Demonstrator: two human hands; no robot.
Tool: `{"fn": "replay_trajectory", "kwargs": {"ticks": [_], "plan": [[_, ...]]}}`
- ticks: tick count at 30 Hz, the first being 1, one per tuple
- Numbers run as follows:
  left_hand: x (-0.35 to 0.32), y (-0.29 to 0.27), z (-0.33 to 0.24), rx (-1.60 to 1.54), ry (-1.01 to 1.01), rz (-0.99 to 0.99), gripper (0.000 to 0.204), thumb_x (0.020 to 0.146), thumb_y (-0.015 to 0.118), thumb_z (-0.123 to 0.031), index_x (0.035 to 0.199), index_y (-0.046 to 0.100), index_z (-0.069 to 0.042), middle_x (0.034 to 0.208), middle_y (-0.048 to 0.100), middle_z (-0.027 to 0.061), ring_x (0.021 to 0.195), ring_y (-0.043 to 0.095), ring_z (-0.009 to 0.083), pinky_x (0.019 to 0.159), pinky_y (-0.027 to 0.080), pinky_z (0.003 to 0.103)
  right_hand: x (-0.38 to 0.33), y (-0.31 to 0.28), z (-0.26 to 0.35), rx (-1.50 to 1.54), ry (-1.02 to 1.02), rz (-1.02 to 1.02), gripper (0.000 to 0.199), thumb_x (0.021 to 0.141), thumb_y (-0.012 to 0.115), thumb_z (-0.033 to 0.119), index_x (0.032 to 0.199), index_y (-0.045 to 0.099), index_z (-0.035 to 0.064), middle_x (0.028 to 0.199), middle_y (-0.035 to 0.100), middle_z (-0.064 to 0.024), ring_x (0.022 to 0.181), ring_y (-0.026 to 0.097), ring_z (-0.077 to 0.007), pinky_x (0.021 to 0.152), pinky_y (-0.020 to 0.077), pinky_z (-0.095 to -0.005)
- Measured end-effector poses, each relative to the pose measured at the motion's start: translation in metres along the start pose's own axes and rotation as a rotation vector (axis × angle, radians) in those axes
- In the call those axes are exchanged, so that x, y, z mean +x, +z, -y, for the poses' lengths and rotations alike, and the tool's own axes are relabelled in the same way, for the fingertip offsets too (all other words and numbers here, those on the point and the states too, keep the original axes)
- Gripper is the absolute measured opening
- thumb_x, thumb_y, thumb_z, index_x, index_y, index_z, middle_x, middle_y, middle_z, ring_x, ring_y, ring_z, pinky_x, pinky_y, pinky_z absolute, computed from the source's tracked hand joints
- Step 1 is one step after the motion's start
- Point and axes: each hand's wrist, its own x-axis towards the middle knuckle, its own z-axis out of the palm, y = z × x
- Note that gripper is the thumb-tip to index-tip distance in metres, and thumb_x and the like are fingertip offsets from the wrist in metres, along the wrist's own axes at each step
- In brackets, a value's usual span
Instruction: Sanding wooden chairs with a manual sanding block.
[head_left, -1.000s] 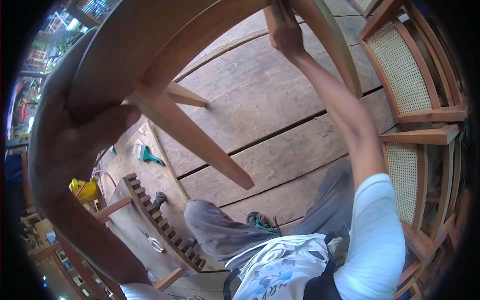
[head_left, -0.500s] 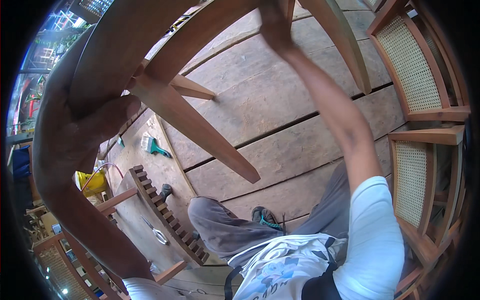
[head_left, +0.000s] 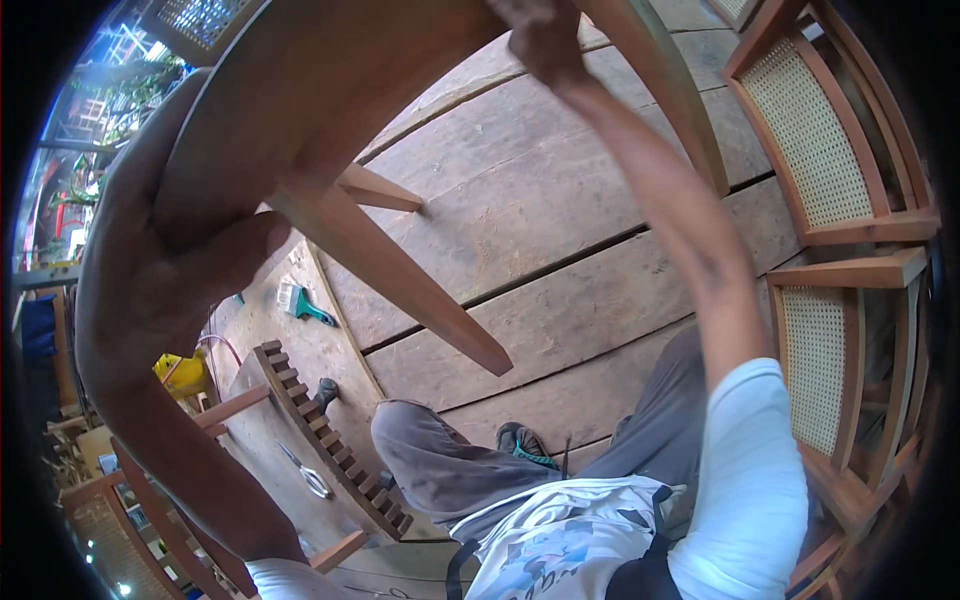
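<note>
Left hand: gripping the edge of a broad, curved brown wooden furniture frame, thumb on the near side.
Right hand: blurred against the frame's upper part; whether it grips, I cannot tell.
Frame: held above the grey-brown plank floor, a tapered brown wooden leg slanting between the arms.
Left side: green-handled, pale-bristled flat brush lying near silvery scissors.
Right side: brown wooden frames with pale woven cane panels.
</note>
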Motion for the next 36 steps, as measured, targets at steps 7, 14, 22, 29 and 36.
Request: {"fn": "replay_trajectory", "kwargs": {"ticks": [7, 14, 22, 29, 36], "plan": [[-0.003, 0.007, -0.022, 0.35, 0.015, 0.066, 0.096, 0.066, 0.088, -0.007, 0.152, 0.046, 0.0, 0.125, 0.065, 0.0129, 0.11, 0.065, 0.0215, 0.097, 0.053, 0.037, 0.025, 0.076, 0.14, 0.073, -0.111, 0.579, 0.034, 0.093, 0.059, 0.04, 0.108, 0.077, 0.0164, 0.109, 0.077, -0.0082, 0.102, 0.071, -0.0289, 0.097, 0.0511, -0.0511], [-0.008, 0.001, -0.015, 0.255, 0.011, 0.085, 0.092, 0.065, 0.085, -0.004, 0.149, 0.048, 0.0, 0.126, 0.065, 0.013, 0.111, 0.065, 0.022, 0.097, 0.053, 0.034, 0.077, -0.077, 0.086, -0.003, 0.259, 0.883, 0.036, 0.094, 0.058, 0.024, 0.125, 0.07, 0.0089, 0.13, 0.07, -0.015, 0.123, 0.064, -0.0289, 0.101, 0.0516, -0.0413], [-0.013, 0.007, -0.012, 0.231, 0.089, -0.021, 0.086, 0.065, 0.079, 0.0, 0.146, 0.051, -0.003, 0.122, 0.067, 0.016, 0.105, 0.068, 0.0232, 0.093, 0.056, 0.038, -0.091, -0.125, -0.005, -0.44, 0.225, -0.063, 0.063, 0.083, 0.054, -0.015, 0.144, 0.054, 0.0027, 0.146, 0.057, -0.0209, 0.134, 0.056, -0.0388, 0.113, 0.0447, -0.0482], [-0.015, 0.007, 0.009, 0.237, 0.024, -0.153, 0.099, 0.059, 0.08, -0.004, 0.152, 0.046, -0.004, 0.131, 0.065, 0.0194, 0.11, 0.069, 0.0285, 0.098, 0.058, 0.04, 0.008, -0.118, -0.034, -0.128, 0.056, -0.162, 0.052, 0.086, 0.057, 0.001, 0.137, 0.058, -0.0027, 0.134, 0.061, -0.0297, 0.126, 0.059, -0.0451, 0.104, 0.0525, -0.042], [0.007, -0.017, 0.038, 0.354, 0.159, -0.121, 0.093, 0.067, 0.076, 0.002, 0.154, 0.044, -0.007, 0.135, 0.064, 0.0193, 0.118, 0.068, 0.0318, 0.107, 0.054, 0.045, -0.243, -0.257, -0.039, -0.298, 0.302, 0.383, 0.069, 0.083, 0.053, -0.015, 0.149, 0.052, 0.0033, 0.151, 0.054, -0.021, 0.14, 0.052, -0.0368, 0.117, 0.0421, -0.0461]]}}
